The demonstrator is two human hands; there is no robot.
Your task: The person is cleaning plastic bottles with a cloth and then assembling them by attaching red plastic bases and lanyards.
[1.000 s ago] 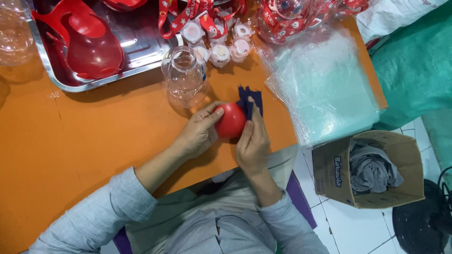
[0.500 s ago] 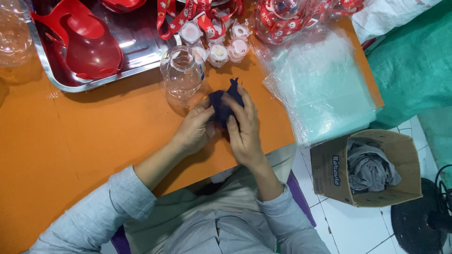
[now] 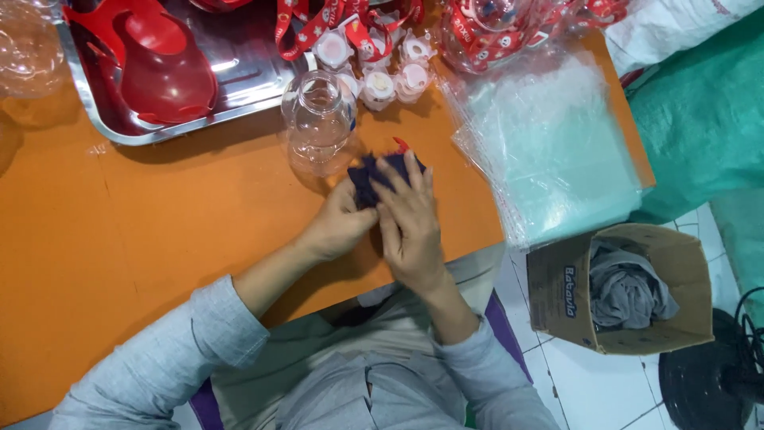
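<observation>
While both hands press together on the orange surface [image 3: 159, 239], a dark blue cloth [image 3: 364, 177] sits between them, wrapped over a red piece [image 3: 400, 144]. The right hand [image 3: 410, 219] lies flat on top; the left hand [image 3: 338, 227] grips the cloth from beside.

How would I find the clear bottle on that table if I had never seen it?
Start at the orange table and find the metal tray near its far edge. Just right of the tray's near corner, beyond the two hands working a dark blue cloth, stands the clear plastic bottle. Unlike the small white caps behind it, it is see-through, rounded and open-topped.
</observation>
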